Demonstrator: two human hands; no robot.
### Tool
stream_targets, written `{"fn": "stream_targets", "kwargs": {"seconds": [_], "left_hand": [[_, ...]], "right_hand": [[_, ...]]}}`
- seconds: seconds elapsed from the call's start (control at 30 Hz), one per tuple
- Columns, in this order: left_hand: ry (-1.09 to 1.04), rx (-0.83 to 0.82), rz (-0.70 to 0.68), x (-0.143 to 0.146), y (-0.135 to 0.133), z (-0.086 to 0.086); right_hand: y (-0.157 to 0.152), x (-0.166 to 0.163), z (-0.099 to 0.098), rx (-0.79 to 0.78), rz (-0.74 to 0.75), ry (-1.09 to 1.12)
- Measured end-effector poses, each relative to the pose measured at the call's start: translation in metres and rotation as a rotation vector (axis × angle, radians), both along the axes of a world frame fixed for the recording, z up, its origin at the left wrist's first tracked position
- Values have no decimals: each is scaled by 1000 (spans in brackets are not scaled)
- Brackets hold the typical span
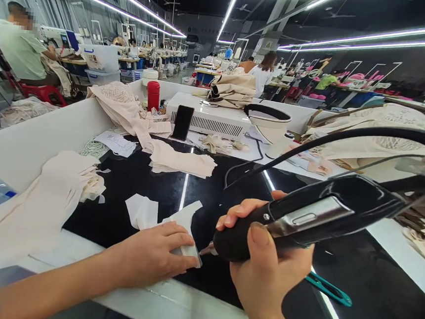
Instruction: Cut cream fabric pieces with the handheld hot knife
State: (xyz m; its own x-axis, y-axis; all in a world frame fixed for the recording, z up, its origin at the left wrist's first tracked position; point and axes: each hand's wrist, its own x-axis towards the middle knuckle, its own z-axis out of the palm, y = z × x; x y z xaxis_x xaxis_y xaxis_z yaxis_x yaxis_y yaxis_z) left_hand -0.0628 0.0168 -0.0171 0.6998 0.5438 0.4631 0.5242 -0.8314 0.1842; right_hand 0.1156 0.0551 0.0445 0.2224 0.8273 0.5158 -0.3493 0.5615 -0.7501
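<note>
A black corded handheld tool (304, 212) with a silver lever on its side is gripped in my right hand (266, 263), fingers and thumb wrapped round its body. Its thin metal tip points down to the left, close to the edge of a white fabric piece (189, 214). My left hand (163, 249) holds that piece down on the glossy black work surface (217, 194), fingers closed over its lower end. A clear, stiff-looking edge shows beside the fingertips. Another small white piece (141, 212) lies just beyond, partly touching or overlapping; I cannot tell which.
Beige fabric stacks lie left (45, 199) and behind (183, 158). A phone (183, 122) leans against a white vented box (209, 114). Right of my hand lies a teal-handled tool (329, 289). The tool's black cable (333, 140) arches rightward. People sit at sewing machines beyond.
</note>
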Motion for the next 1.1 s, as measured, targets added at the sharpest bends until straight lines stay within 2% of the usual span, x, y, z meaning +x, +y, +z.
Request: {"fn": "stream_targets", "kwargs": {"seconds": [0.8, 1.1], "left_hand": [[-15, -46, 16, 0, -1, 2], [-10, -67, 29, 3, -5, 1]], "right_hand": [[7, -6, 0, 12, -48, -27], [7, -7, -7, 16, -7, -66]]}}
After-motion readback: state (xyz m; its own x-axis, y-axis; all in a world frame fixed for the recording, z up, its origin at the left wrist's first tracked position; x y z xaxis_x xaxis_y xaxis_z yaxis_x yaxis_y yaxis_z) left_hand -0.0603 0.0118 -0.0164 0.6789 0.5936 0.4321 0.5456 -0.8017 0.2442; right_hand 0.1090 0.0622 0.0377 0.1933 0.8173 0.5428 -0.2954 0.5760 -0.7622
